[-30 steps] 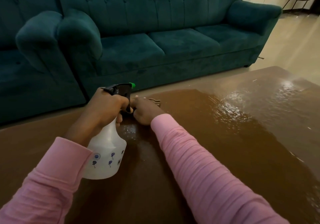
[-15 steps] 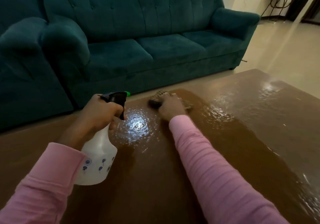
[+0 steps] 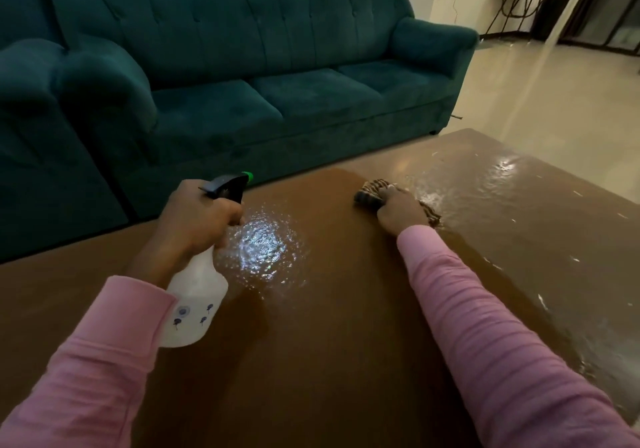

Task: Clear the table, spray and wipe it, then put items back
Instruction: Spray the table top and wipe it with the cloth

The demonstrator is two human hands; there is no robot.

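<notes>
the spray-and-wipe stage looks to be under way: only the spray bottle [image 3: 194, 305] and the cloth [image 3: 369, 193] show on the brown tabletop [image 3: 329, 361], so the clearing seems done, while none of the items to put back are in view. a bright patch of beaded spray [image 3: 263, 243] lies unwiped just beside the bottle, and a broad wet sheen covers the right and far side. the left strip looks matte and dry, so more spraying and wiping is probably left there. the left grip [image 3: 201, 215] is wrapped tight round the neck of the white bottle, under its black trigger head with the green nozzle tip pointing away over the tabletop. whether a finger sits on the trigger is hidden, and i cannot tell if the base touches the tabletop. the right grip [image 3: 401, 210] is curled over the bunched striped cloth, pressing it down near the far edge, between the beaded patch and the sheen. a teal sofa [image 3: 277, 67] stands behind.
</notes>
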